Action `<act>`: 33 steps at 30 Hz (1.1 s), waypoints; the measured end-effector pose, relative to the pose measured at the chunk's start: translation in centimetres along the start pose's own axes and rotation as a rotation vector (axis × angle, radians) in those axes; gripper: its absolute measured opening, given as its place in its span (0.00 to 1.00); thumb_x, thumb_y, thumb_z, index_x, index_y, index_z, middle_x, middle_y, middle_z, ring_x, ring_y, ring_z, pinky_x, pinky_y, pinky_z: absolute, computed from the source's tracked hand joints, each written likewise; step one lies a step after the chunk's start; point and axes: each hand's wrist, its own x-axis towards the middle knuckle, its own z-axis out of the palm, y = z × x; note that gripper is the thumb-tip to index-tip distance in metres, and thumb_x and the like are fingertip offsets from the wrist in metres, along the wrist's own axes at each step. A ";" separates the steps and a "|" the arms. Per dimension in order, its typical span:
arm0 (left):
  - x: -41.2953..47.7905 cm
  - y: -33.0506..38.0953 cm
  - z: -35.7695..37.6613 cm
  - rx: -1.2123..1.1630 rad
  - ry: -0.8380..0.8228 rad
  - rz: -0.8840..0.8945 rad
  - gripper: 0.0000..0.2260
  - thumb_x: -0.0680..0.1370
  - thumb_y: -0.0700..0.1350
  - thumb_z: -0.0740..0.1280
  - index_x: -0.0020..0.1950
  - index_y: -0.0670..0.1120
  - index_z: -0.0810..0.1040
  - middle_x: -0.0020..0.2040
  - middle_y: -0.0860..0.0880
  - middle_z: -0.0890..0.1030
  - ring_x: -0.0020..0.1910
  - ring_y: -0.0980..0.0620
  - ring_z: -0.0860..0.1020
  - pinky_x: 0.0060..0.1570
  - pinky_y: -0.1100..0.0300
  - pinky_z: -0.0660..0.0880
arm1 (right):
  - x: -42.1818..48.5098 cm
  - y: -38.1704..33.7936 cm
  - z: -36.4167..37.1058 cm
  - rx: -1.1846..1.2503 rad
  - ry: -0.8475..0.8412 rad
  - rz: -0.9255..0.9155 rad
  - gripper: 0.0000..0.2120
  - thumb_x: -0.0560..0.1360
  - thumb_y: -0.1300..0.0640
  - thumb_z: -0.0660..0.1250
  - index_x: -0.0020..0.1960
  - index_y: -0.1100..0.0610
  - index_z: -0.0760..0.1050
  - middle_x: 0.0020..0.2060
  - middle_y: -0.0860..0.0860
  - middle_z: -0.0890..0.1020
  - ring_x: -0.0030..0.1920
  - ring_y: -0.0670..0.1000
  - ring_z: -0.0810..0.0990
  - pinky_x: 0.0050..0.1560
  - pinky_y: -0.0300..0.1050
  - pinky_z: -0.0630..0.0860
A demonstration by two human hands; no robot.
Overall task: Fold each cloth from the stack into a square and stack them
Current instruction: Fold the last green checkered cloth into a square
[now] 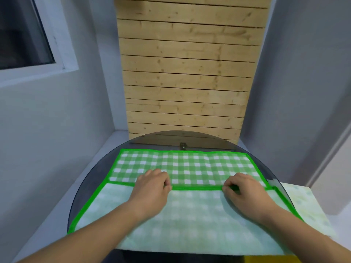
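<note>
On the round dark glass table, the green-checked cloth with a bright green border is mid first fold.
Left hand and right hand both pinch its folded-over edge. No square yet, no finished pile visible, and a pale yellowish cloth lies just right.
</note>
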 end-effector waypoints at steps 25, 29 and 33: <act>-0.6 0.2 1.6 -0.115 0.130 -0.131 0.05 0.77 0.45 0.66 0.42 0.53 0.74 0.45 0.57 0.74 0.50 0.53 0.71 0.53 0.56 0.63 | -4.2 -7.2 0.1 -0.042 -0.005 -0.217 0.20 0.76 0.36 0.56 0.56 0.46 0.79 0.59 0.44 0.77 0.64 0.48 0.70 0.66 0.43 0.65; -0.4 0.2 1.3 -0.105 0.111 -0.134 0.05 0.77 0.44 0.65 0.42 0.53 0.74 0.45 0.57 0.74 0.51 0.52 0.71 0.53 0.55 0.65 | -6.6 -10.0 1.4 -0.100 -0.290 -0.184 0.39 0.71 0.25 0.42 0.74 0.44 0.63 0.76 0.43 0.60 0.78 0.47 0.52 0.77 0.42 0.47; -0.6 0.3 1.2 -0.080 0.115 -0.120 0.06 0.78 0.45 0.64 0.42 0.53 0.72 0.46 0.56 0.74 0.51 0.51 0.71 0.55 0.53 0.67 | -7.4 -10.4 2.1 -0.137 -0.323 -0.133 0.42 0.70 0.24 0.41 0.79 0.43 0.49 0.79 0.41 0.45 0.78 0.44 0.39 0.77 0.44 0.38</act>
